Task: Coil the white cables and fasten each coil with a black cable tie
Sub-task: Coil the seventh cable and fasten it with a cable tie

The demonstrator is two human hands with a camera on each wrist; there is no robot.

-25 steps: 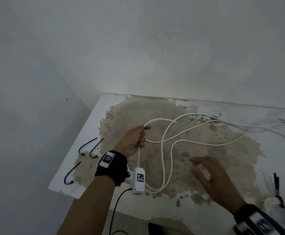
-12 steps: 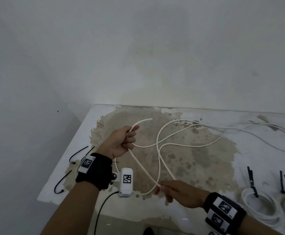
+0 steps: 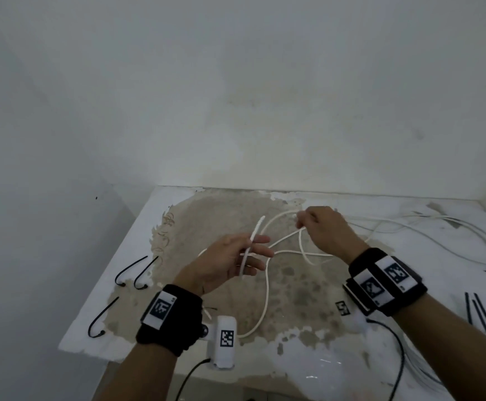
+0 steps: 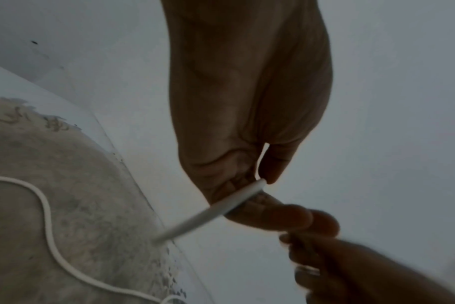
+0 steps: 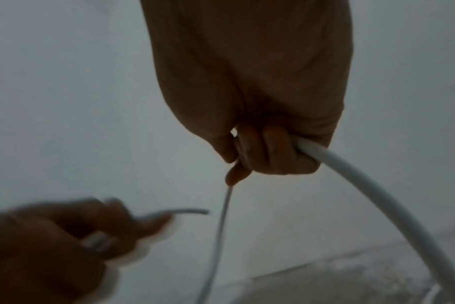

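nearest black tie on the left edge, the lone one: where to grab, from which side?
Take the lone black cable tie mid-strap, where it runs straight; the hooked end with the head curls back and is harder to pinch. It lies flat on the table, so come from above with the left hand, which is nearer. That hand holds the white cable now, so free it first.

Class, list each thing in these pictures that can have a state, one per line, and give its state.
white cable: uncoiled, in loose loops over the table, no tie on it
left hand: fingers spread, cable end held between them
right hand: gripping the cable, lifted off the table
black cable ties: three loose on the table's left edge, unfastened
spare white cables: loose at the right
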